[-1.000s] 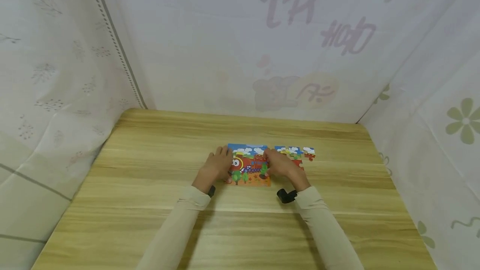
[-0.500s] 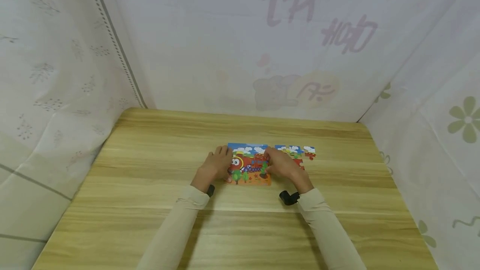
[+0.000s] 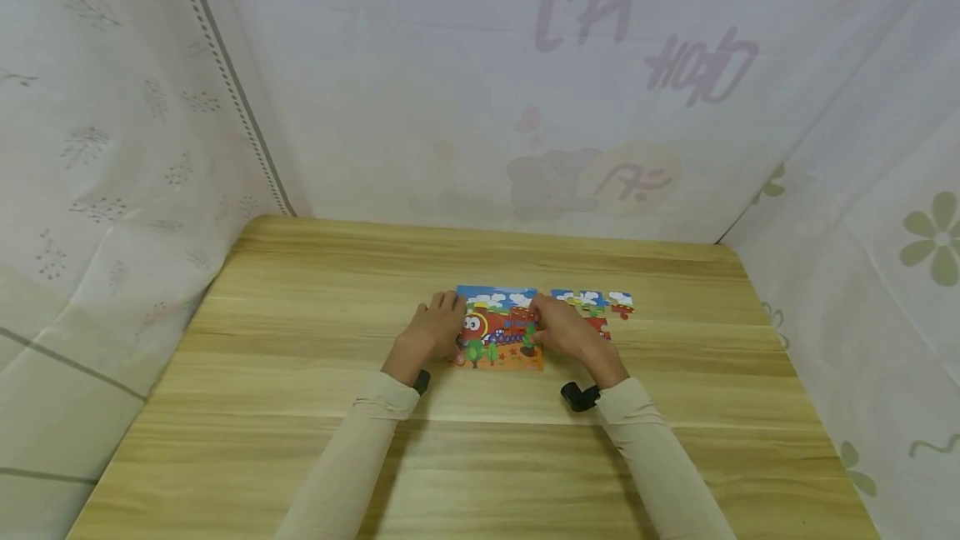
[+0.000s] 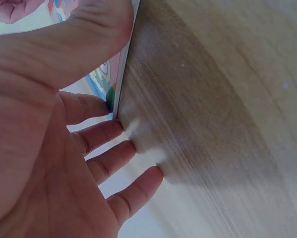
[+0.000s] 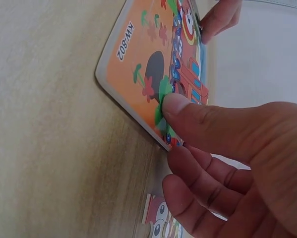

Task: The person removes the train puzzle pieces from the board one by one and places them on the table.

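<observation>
A picture board (image 3: 498, 330) with a red cartoon train, blue sky and orange ground lies on the wooden table between both hands. At its left edge is my left hand (image 3: 429, 333). In the left wrist view, the thumb overlaps the board (image 4: 114, 74), the index finger reaches its corner, and the other fingertips rest on the wood. My right hand (image 3: 567, 328) pinches the opposite edge, thumb on the printed face and fingertips at the side. "KW-802" is printed near a rounded corner of the board (image 5: 131, 74) in the right wrist view.
Joined jigsaw pieces (image 3: 590, 298) with a similar sky and clouds lie right of the board, partly covered by the right hand. One loose-looking piece (image 3: 620, 302) sits at their right. A patterned white cloth (image 3: 375, 107) hangs behind the wooden table (image 3: 300, 315).
Over the last second the right wrist has shifted very slightly right. The board and the left hand look almost the same as before.
</observation>
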`<state>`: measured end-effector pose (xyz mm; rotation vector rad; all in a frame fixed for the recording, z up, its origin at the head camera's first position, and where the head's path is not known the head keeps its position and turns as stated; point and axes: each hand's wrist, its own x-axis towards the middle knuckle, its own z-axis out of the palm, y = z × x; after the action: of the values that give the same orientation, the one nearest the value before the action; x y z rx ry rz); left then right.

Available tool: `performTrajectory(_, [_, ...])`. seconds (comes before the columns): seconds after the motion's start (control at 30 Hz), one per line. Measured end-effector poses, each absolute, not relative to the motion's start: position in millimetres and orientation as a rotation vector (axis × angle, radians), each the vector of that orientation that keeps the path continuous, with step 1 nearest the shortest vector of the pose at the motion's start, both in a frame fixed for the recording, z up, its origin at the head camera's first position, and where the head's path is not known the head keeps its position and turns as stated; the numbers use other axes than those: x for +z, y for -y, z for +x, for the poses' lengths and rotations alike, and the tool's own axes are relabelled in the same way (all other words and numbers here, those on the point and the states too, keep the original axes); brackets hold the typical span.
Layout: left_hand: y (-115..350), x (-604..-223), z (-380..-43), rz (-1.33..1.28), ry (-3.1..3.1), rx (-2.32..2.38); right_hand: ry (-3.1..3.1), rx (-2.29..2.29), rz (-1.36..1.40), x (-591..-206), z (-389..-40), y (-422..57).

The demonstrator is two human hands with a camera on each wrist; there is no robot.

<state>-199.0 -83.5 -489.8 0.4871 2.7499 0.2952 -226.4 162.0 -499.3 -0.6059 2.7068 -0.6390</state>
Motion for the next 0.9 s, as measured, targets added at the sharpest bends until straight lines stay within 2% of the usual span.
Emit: performTrajectory(0.9, [86.3, -488.2, -196.8, 0.482, -2.733, 0.327, -2.726, -0.615, -0.633, -500.9, -226.6, -162.4])
